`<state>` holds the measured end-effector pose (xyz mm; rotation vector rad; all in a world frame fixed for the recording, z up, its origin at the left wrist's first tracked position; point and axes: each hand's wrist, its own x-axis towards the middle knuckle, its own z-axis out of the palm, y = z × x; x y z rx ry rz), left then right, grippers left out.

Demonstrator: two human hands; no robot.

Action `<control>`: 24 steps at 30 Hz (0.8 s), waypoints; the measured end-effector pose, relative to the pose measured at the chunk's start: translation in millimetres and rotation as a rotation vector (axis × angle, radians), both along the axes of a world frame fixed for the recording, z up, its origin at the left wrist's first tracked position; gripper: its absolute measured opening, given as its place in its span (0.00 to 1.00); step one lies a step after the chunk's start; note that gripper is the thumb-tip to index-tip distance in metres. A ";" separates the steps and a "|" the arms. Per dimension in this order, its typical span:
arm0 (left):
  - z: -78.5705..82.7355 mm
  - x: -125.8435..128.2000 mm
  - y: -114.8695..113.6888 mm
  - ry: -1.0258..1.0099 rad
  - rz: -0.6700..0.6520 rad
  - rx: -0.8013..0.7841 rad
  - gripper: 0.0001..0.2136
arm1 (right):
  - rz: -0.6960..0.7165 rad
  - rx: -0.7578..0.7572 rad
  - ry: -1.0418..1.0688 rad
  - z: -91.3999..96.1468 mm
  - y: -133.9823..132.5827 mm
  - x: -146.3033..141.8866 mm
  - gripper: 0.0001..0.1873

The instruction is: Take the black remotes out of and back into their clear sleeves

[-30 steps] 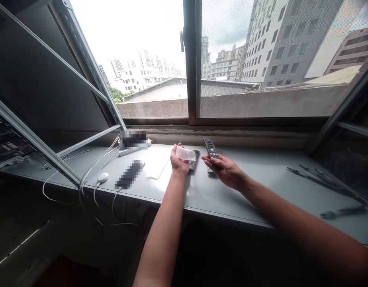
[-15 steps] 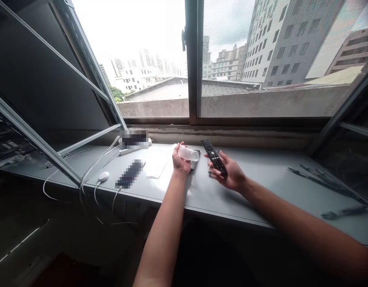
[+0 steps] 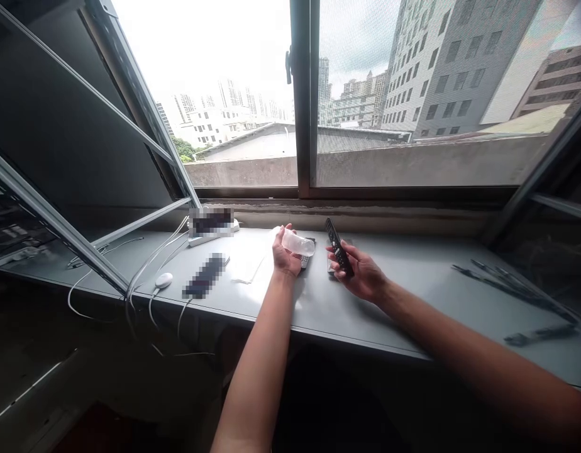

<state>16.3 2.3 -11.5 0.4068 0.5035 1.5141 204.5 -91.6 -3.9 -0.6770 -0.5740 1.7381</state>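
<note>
My right hand [image 3: 365, 274] is closed around a black remote control [image 3: 338, 248], which stands tilted with its button side turned partly to the left. A whitish, translucent sleeve-like piece [image 3: 297, 243] lies in my left hand [image 3: 285, 255], its fingers curled around one end; I cannot tell exactly what it is. Behind and below it shows part of a keypad device [image 3: 306, 257] on the white table [image 3: 389, 321]. Another light-coloured object [image 3: 331, 267] rests on the table, mostly hidden by my right hand.
White paper [image 3: 248, 267] lies left of my left hand. Further left are a blurred-out phone-like object [image 3: 205, 275], a white round device [image 3: 163, 280] on a cable, and a white power strip [image 3: 214, 229]. Dark cables [image 3: 502, 283] lie at the right. A window frame [image 3: 304, 126] rises behind.
My right hand has turned the remote control, so its button face now shows more edge-on and a little more upright. My left hand has stayed almost in place.
</note>
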 end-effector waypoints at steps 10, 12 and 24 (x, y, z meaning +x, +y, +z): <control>1.0 1.0 -2.1 0.019 0.023 -0.023 0.12 | -0.045 -0.034 -0.024 0.4 3.2 3.7 0.07; 1.0 0.8 -1.3 0.025 0.021 -0.022 0.12 | -0.017 0.000 0.007 0.8 3.0 4.1 0.12; 0.3 1.4 0.3 0.033 0.025 0.001 0.12 | 0.145 0.010 0.118 3.6 -1.0 5.5 0.15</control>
